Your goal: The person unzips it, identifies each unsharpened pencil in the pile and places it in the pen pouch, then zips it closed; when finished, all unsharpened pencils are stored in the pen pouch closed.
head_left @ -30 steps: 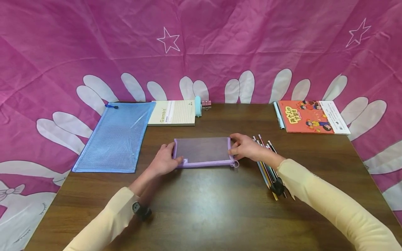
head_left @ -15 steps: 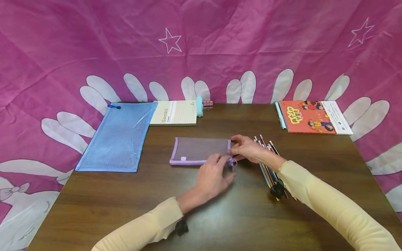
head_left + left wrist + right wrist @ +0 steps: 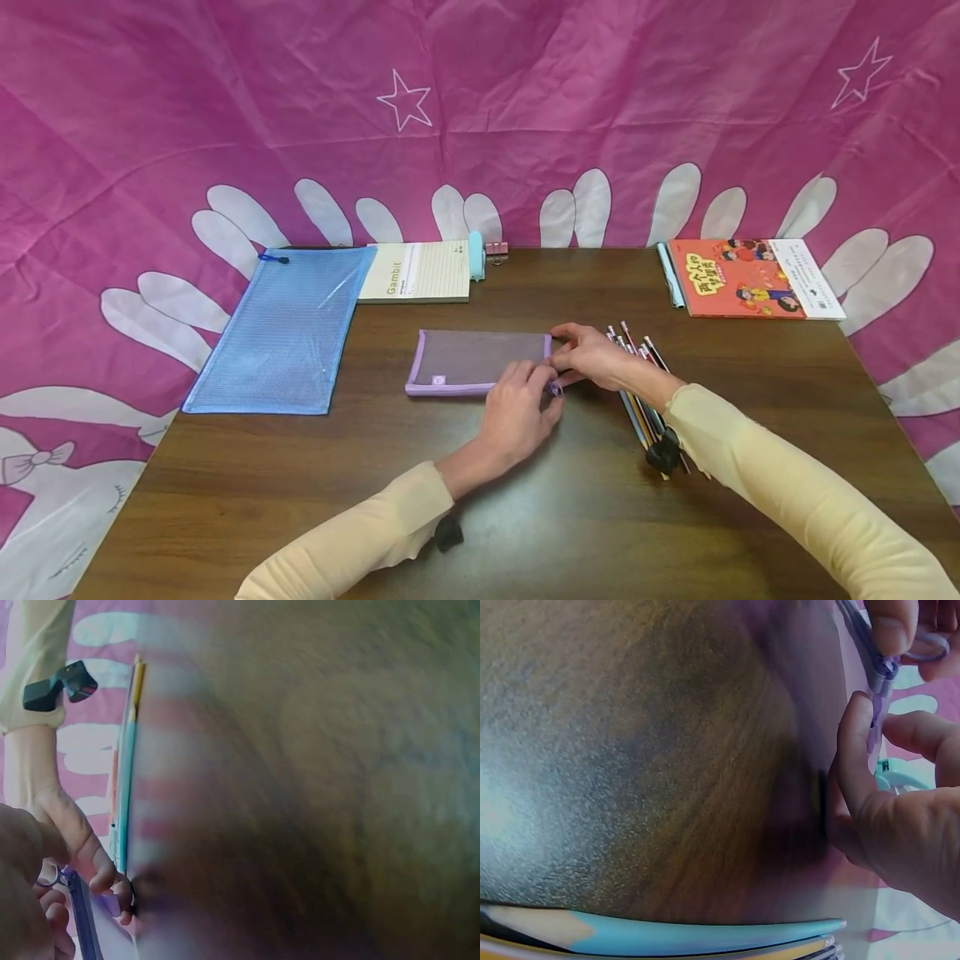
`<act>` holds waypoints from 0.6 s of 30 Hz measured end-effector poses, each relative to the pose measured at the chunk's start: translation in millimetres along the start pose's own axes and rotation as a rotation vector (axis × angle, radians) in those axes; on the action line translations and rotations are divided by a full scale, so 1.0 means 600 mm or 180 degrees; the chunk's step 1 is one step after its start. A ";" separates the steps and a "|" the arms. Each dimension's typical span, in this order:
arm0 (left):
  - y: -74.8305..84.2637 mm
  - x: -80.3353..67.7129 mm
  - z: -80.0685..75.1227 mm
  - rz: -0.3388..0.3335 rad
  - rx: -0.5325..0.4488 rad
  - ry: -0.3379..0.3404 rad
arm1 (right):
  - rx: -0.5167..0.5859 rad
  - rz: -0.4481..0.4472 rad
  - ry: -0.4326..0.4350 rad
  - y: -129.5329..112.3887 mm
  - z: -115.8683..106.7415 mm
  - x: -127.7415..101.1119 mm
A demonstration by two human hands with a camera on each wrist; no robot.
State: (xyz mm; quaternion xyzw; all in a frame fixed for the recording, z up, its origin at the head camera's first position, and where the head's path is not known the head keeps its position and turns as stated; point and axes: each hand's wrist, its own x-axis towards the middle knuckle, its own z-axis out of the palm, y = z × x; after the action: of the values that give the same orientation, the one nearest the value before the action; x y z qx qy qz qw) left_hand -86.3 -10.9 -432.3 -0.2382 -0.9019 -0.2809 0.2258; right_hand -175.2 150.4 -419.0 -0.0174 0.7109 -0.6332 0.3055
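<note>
A purple-edged mesh zipper pouch (image 3: 465, 357) lies flat mid-table, its zipper along the near side. My right hand (image 3: 596, 358) pinches the pouch's right edge between thumb and fingers, seen closely in the right wrist view. My left hand (image 3: 517, 417) reaches across to the near right corner, where its thumb and fingers pinch the zipper pull (image 3: 889, 669). A clear purple ring (image 3: 932, 648) hangs from the pull, partly behind the fingers. Several pencils (image 3: 636, 421) lie in a loose bunch under the right forearm, which hides part of them.
A blue mesh zipper bag (image 3: 273, 333) lies at the left, partly over a Gambit notepad (image 3: 427, 271). Beside the pad are a light-blue stapler (image 3: 476, 254) and a pink binder clip (image 3: 497, 248). At the back right lie a light-blue pen (image 3: 671, 275) and a red-covered book (image 3: 738, 279).
My left hand has let go of the pouch's left edge and moved right to the zipper pull, now pinching it. The right hand has kept its hold on the right edge.
</note>
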 end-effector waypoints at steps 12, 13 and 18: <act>-0.010 -0.012 0.000 -0.0254 -0.0992 0.0175 | 0.0241 0.0087 -0.0130 0.004 0.004 -0.016; -0.010 -0.012 0.000 -0.0278 -0.1070 0.0173 | 0.0245 0.0070 -0.0152 0.004 0.006 -0.018; -0.010 -0.014 -0.004 -0.0318 -0.1120 0.0214 | 0.0280 -0.0028 -0.0282 0.006 0.011 -0.026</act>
State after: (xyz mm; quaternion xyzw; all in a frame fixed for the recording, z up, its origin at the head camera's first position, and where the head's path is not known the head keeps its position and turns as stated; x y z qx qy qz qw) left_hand -82.4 -19.2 -437.8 -0.2194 -0.8415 -0.4530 0.1965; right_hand -158.2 151.7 -415.9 -0.0351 0.6680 -0.6638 0.3344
